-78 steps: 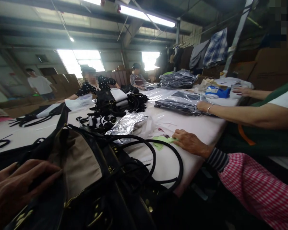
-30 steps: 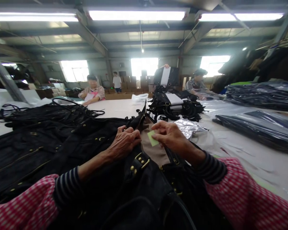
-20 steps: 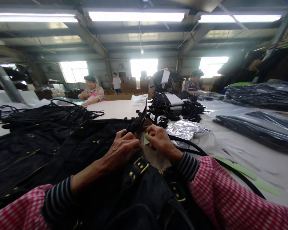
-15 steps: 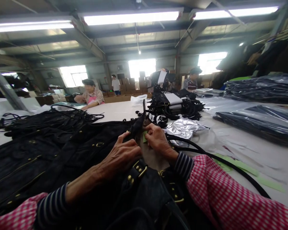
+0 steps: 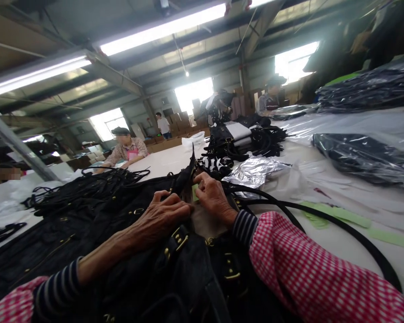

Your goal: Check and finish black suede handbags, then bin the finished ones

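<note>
On my head feed, the small square of light-green paper sits at the fingertips of the right hand, just left of the thumb, against the beige cloth lining in the mouth of a black bag with brass-coloured buckles. I read the thumb and forefinger of that hand as brought together on the paper's near edge; the other fingers are curled in toward the palm. Most of the paper's left part stays exposed to me.

The left hand lies across the opposite side of the opening, palm down, its fingers bent and slightly apart, touching the bag's black edge. Its thumb is hidden from me, so I cannot tell whether it pinches that edge or only presses it. The two hands are near each other but apart, with the lining showing between and below them.

The bag's cord-like black handles loop out to my right over the white tabletop, and loose light-green paper strips lie beside them. Beyond the right hand I see crumpled silvery plastic. A heap of black bags spreads to the left.
</note>
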### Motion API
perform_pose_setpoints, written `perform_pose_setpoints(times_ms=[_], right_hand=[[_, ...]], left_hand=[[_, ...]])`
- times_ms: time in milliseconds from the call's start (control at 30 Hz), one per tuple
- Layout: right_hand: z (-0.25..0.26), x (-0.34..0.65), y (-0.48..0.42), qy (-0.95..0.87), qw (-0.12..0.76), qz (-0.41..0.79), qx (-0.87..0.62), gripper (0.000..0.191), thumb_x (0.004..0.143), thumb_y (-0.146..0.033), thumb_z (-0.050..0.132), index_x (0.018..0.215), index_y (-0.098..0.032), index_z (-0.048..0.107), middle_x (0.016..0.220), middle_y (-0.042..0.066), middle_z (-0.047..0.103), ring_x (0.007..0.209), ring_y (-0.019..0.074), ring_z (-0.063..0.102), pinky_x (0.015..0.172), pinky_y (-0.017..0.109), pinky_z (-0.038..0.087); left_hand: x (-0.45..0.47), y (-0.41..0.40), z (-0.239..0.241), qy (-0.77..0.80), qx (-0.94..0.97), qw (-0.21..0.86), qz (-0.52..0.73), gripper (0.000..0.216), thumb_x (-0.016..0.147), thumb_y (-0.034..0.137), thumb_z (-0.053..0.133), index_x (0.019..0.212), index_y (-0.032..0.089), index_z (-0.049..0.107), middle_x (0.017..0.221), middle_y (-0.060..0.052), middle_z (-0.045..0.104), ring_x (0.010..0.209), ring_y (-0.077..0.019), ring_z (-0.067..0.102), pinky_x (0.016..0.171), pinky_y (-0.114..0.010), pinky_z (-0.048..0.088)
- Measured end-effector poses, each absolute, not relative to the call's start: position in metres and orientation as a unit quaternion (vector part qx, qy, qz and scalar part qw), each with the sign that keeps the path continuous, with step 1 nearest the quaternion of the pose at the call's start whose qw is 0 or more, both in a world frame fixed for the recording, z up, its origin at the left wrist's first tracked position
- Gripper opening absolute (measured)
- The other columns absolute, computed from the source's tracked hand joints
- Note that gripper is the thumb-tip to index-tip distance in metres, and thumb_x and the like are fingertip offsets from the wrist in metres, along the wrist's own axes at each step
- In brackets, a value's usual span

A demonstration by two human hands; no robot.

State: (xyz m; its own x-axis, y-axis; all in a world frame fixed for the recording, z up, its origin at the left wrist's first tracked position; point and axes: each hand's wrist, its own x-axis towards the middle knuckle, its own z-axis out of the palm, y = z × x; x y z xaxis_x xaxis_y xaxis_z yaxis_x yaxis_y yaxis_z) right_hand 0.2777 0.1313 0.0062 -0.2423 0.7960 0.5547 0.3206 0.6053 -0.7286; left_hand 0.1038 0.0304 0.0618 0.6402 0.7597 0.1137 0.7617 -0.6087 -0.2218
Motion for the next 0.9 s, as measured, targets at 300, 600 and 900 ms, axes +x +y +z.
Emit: perform_pose_setpoints(times_ms=[300,600,900], right_hand=[[0.019,0.285,0.138,-0.757,0.407,0.37,-0.351,0.022,0.072,-0.008,0.065,0.091,-0.017,0.062,0.064,-0.003,0.063,0.058,0.013,0.06,0.057,0.022,0.042],[0.027,0.259,0.146,-0.794,0.294,0.389,-0.363,0.012,0.065,-0.011,0.066,0.074,-0.016,0.061,0.069,0.001,0.064,0.062,0.0134,0.059,0.05,0.02,0.038],[0.034,0.259,0.127,-0.799,0.312,0.34,-0.385,0.011,0.073,-0.012,0.066,0.065,-0.017,0.061,0.067,0.003,0.063,0.067,0.0165,0.059,0.055,0.024,0.039]], left_hand=[[0.106,0.042,0.076,-0.411,-0.906,0.1,0.031,0.017,0.105,0.015,0.04,0.097,0.02,0.054,0.088,0.0,0.057,0.085,-0.0177,0.046,0.072,-0.033,0.027],[0.099,0.04,0.077,-0.377,-0.924,0.041,-0.046,0.03,0.108,0.019,0.027,0.088,0.018,0.05,0.083,-0.001,0.051,0.078,-0.0156,0.043,0.069,-0.029,0.034],[0.098,0.039,0.074,-0.372,-0.924,0.048,-0.08,0.031,0.108,0.023,0.03,0.081,0.019,0.045,0.079,0.0,0.05,0.075,-0.0147,0.043,0.063,-0.027,0.033]])
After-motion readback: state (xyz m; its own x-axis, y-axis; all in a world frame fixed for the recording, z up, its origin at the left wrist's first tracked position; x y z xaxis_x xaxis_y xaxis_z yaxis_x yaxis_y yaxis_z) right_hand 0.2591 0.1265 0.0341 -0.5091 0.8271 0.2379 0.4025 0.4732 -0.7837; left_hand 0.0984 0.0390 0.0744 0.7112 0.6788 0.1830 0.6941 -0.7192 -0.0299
